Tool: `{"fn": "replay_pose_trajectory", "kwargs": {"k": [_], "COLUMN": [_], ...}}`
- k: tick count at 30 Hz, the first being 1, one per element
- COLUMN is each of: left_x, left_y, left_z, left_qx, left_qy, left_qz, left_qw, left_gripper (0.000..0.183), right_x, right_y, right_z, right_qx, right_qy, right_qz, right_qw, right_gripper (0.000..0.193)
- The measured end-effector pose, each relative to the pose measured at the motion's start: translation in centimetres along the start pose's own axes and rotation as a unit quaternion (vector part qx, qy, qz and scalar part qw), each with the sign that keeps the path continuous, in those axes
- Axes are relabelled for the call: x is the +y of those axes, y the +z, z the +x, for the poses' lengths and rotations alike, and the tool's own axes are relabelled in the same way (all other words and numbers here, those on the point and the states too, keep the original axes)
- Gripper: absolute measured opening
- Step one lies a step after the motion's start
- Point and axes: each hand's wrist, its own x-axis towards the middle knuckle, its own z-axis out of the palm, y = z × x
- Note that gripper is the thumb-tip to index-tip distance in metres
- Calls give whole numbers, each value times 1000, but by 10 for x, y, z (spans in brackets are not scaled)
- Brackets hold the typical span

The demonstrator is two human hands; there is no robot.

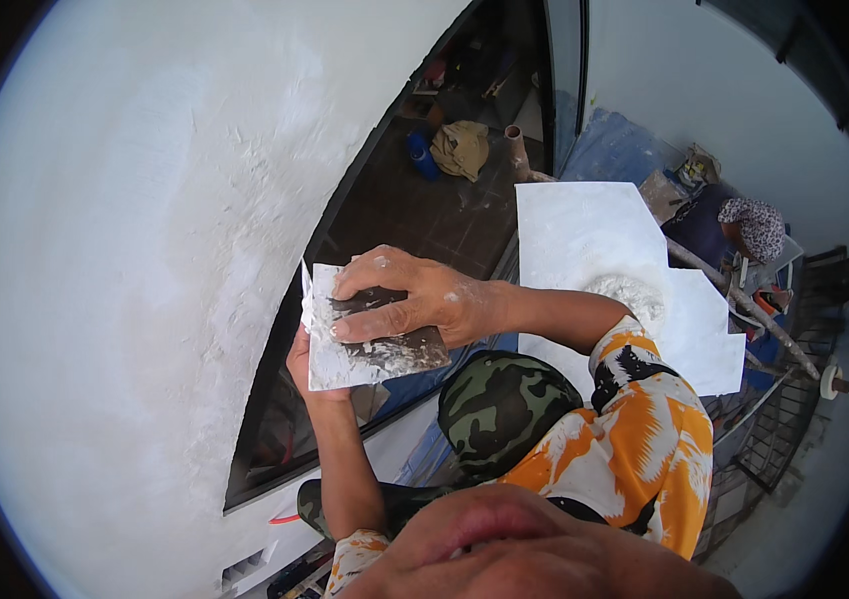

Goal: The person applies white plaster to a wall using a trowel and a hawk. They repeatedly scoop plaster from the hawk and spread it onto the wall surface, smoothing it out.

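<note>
My right hand point(414, 304) grips a flat rectangular scraper blade point(394, 354), fingers spread across its dark face. White putty coats the blade's left part and edges. Behind it, my left hand point(312, 369) shows only in part, fingers curled and mostly hidden. A thin white-smeared edge point(307, 290) rises just above that hand; what it belongs to is hidden. Both hands are close together, apart from the white wall point(175, 230) on the left. That wall has a rough, ridged putty patch point(235, 240) beside a dark-framed opening. White smears mark my right fingers.
White boards point(569, 225) bearing a heap of white putty point(634, 295) lie right of my right forearm. A scaffold pole point(764, 324) runs beyond them. Lower down at the right, a person point(744, 230) in a patterned head covering bends over. Through the opening show a blue container point(422, 155) and tan sack point(460, 150).
</note>
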Motion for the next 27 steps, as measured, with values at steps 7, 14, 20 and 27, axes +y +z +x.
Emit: {"fn": "replay_pose_trajectory", "kwargs": {"k": [7,14,20,27], "left_x": [20,52,51,40], "left_y": [15,-10,-9,-8], "left_z": [7,-49,-86,-85], "left_qx": [-232,-98,54,69], "left_qy": [-189,-44,26,6], "left_qz": [-268,-79,1,5], "left_qw": [916,991,998,998], "left_gripper": [38,24,23,22], "right_x": [37,210,298,291], "right_y": [-39,-166,-249,-232], "right_z": [-33,-28,-3,6], "right_qx": [-91,642,698,629], "right_qy": [219,224,140,138], "right_qz": [-182,271,242,265], "right_qw": [954,681,660,717], "right_gripper": [65,30,40,35]}}
